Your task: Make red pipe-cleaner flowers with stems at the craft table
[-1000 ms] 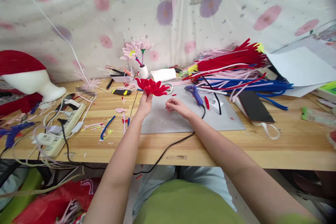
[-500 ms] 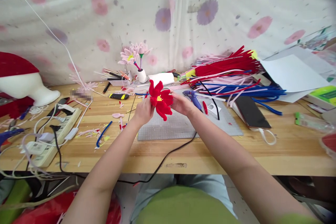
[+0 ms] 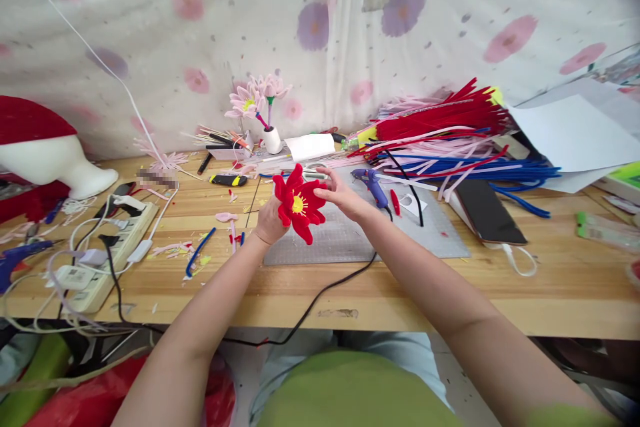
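The left hand (image 3: 269, 221) grips a red flower (image 3: 299, 203) from behind, fingers closed on it; the right hand (image 3: 340, 195) pinches a petal at its fingertips, above the grey mat (image 3: 350, 240).

Left hand (image 3: 269, 221) grips a red pipe-cleaner flower (image 3: 299, 203) from behind, its yellow centre facing the camera; right hand (image 3: 341, 195) pinches the petals on its far side. Beyond the right hand lies a blue glue gun (image 3: 370, 182) on a grey mat (image 3: 350, 240).
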The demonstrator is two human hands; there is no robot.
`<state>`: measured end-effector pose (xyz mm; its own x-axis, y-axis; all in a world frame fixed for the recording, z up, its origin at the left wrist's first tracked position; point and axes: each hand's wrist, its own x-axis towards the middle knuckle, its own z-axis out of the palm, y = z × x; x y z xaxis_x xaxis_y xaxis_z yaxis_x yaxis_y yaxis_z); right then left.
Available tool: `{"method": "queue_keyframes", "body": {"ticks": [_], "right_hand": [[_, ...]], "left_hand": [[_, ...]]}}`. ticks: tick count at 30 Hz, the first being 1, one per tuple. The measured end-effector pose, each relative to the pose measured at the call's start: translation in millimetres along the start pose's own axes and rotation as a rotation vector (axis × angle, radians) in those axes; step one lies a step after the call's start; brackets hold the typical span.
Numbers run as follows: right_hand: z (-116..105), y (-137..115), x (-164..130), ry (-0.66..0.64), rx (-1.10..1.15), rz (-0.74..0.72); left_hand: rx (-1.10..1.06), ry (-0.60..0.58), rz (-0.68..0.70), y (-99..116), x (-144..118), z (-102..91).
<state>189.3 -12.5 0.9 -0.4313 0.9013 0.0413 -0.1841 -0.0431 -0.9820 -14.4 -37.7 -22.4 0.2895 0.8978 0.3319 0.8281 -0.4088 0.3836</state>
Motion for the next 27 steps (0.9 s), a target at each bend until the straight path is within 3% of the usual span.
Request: {"method": "queue_keyframes", "body": {"ticks": [4,14,19,22,27], "right_hand": [[8,-6,3,0.121,-0.158,-0.012],[13,-8,10,0.051,-0.107,0.124],[7,-4,20,0.028,-0.140,0.127],[0,-2,26,0.087,-0.188,0.112],[-8,-2,31,0.118,-0.236,0.201]], "left_hand": [[0.091,0.087,0.094,-1,1,4.9],[0.216,0.185,0.258,-5,5,12.9],[0.245,0.059,0.143,6,7,6.7],[0.262,-0.021,0.056,15,12,-1.4],[0.252,-0.196,-0.018,30,24,-15.9]]}}
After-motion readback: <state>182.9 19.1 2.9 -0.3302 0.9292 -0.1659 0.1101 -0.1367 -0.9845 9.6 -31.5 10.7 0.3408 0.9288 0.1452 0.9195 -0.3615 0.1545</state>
